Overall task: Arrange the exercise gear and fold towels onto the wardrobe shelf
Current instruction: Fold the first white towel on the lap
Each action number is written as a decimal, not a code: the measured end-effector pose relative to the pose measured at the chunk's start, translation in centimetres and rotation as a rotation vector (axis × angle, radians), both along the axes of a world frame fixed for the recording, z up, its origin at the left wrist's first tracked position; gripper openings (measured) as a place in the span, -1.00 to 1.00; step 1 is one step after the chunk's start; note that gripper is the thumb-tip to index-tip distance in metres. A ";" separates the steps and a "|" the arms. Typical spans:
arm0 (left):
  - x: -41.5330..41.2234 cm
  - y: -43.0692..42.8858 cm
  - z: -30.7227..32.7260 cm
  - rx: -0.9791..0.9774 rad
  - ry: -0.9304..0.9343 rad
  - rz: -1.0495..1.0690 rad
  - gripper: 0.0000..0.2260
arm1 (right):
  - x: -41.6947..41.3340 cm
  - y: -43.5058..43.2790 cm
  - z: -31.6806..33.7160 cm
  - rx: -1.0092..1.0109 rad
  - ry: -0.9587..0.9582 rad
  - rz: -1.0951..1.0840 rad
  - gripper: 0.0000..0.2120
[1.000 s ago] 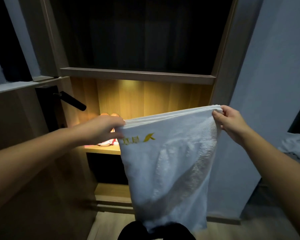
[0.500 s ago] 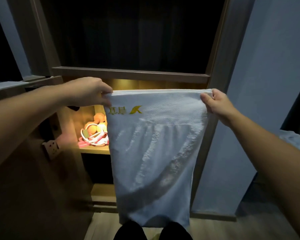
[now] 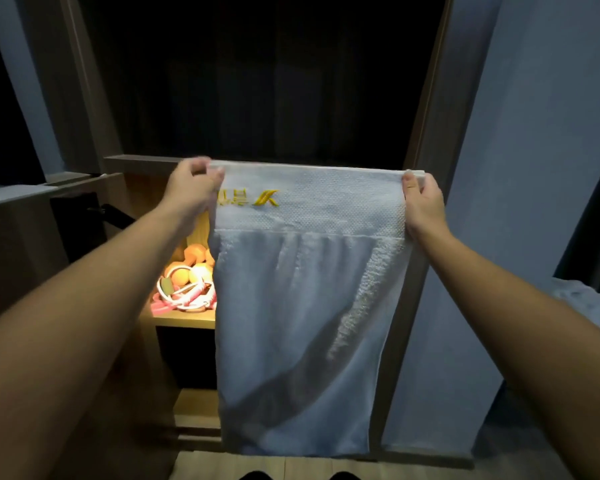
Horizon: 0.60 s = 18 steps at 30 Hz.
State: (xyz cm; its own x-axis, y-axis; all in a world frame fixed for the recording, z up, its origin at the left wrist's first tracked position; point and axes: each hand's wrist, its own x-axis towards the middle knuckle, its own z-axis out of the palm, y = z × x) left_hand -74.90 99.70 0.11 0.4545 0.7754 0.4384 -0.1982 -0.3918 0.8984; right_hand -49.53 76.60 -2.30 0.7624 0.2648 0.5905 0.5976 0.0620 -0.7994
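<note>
Two top corners of our white towel: left hand pinches at ten o'clock, right hand at two.

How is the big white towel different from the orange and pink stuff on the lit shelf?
The towel is white; the exercise gear is orange and pink. The towel hangs in the air, pinched at its top corners by the left hand and right hand; the exercise gear rests on the shelf. The towel is one flat sheet; the exercise gear is a jumbled pile. Both are at the same wardrobe.
</note>
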 end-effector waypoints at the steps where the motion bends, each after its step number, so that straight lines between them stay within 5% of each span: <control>1: 0.6 0.1 -0.1 -0.084 0.024 -0.007 -0.84 | -0.3 0.3 0.0 0.007 -0.007 -0.017 -0.72; 6: 1.4 1.1 -1.7 0.100 0.195 0.245 -0.84 | -1.2 0.9 -0.1 -0.023 -0.001 -0.015 -0.75; 13: 3.6 0.0 -0.9 0.246 0.019 0.456 -0.81 | -2.3 2.5 2.3 -0.100 -0.118 -0.162 -0.68; 18: 3.7 1.3 1.4 0.249 0.040 0.411 -0.74 | 0.3 1.2 1.9 -0.133 -0.067 -0.238 -0.65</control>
